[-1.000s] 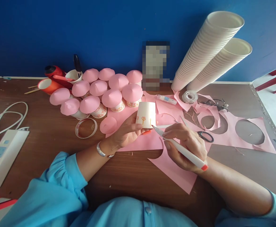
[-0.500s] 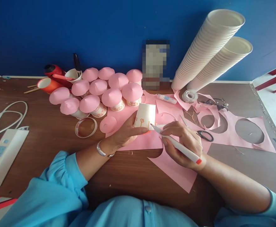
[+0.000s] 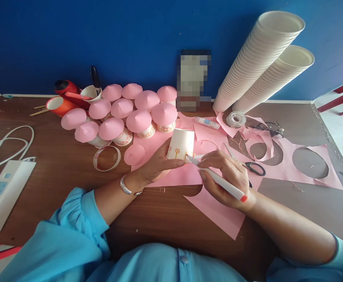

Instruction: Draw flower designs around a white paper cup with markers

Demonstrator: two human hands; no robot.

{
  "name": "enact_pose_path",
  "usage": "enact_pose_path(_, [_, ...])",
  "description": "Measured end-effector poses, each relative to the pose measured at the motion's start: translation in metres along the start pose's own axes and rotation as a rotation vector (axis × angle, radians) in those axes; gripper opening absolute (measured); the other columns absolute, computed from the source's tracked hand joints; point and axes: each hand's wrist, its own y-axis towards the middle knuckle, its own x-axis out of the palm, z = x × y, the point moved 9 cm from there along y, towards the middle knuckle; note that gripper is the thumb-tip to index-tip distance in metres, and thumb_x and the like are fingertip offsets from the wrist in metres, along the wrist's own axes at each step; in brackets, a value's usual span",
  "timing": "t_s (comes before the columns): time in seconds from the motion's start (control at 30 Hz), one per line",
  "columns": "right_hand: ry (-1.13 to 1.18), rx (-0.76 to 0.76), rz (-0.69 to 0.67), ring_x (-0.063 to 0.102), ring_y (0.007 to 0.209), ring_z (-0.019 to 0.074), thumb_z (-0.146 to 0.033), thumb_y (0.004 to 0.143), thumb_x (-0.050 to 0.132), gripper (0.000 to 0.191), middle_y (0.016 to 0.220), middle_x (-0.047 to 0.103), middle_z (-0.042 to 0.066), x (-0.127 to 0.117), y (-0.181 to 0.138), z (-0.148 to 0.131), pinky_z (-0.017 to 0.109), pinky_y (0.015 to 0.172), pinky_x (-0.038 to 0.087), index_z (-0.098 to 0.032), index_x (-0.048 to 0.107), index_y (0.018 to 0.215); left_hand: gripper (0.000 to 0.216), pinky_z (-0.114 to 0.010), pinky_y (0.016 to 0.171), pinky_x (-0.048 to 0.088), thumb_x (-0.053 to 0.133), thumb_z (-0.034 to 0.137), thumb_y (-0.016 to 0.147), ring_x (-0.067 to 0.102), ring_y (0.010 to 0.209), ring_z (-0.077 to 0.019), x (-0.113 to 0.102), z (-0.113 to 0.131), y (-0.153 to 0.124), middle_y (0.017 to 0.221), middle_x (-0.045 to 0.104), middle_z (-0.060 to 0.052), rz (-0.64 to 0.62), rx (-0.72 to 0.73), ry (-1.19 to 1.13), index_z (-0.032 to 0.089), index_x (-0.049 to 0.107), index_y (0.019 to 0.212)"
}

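My left hand (image 3: 158, 161) is wrapped round a white paper cup (image 3: 182, 141), its thumb along the lower edge. Small yellow-brown stems and red-orange flower outlines run along the cup's side. My right hand (image 3: 228, 178) grips a white marker (image 3: 222, 183) with a red end, and its tip touches the cup's side near a drawn stem. Beyond the left hand stand several decorated paper cups with pink paper cones (image 3: 139, 120) on top. Pink paper (image 3: 177, 178) lies beneath both hands, and black-handled scissors (image 3: 255, 168) rest beside the right hand.
Two tall stacks of white cups (image 3: 256, 62) lean at the back right. Tape (image 3: 236, 119), a glue stick (image 3: 207, 122) and cut pink scraps (image 3: 335, 172) lie to the right. At left are a cut cup ring (image 3: 106, 158), an orange cup (image 3: 60, 105) and a power strip (image 3: 11, 196).
The cup has shifted very slightly right and down. The right hand has moved a little left, with the marker tip now on the cup's side and a small mark showing there.
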Motion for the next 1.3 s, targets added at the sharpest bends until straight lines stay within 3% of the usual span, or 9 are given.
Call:
enact_pose_path(0.37, [-0.020, -0.018, -0.007, 0.072, 0.072, 0.0174, -0.008, 0.095, 0.060, 0.019, 0.086, 0.072, 0.004, 0.001, 0.000, -0.001, 0.029, 0.060, 0.058, -0.022, 0.060, 0.109, 0.058, -0.036, 0.093, 0.051, 0.091, 0.032, 0.080, 0.063, 0.098, -0.0184, -0.011, -0.011, -0.002, 0.107, 0.068, -0.002, 0.010, -0.014, 0.027, 0.028, 0.064, 0.131])
enact_pose_path(0.8, [-0.004, -0.015, -0.016, 0.073, 0.074, 0.0170, -0.008, 0.096, 0.060, 0.019, 0.087, 0.072, 0.004, 0.003, -0.001, -0.001, 0.029, 0.063, 0.059, -0.021, 0.060, 0.109, 0.063, -0.038, 0.096, 0.052, 0.091, 0.034, 0.079, 0.063, 0.117, -0.0256, -0.010, -0.010, -0.004, 0.119, 0.069, -0.006, 0.002, -0.025, 0.077, 0.029, 0.064, 0.136])
enact_pose_path(1.3, [-0.048, -0.007, 0.006, 0.074, 0.073, 0.0183, -0.009, 0.095, 0.061, 0.020, 0.087, 0.074, 0.004, -0.001, 0.000, -0.001, 0.030, 0.060, 0.061, -0.023, 0.061, 0.110, 0.066, -0.036, 0.093, 0.053, 0.090, 0.035, 0.082, 0.065, 0.117, -0.0257, -0.008, -0.008, -0.003, 0.133, 0.069, -0.008, -0.025, -0.017, 0.090, 0.030, 0.062, 0.142])
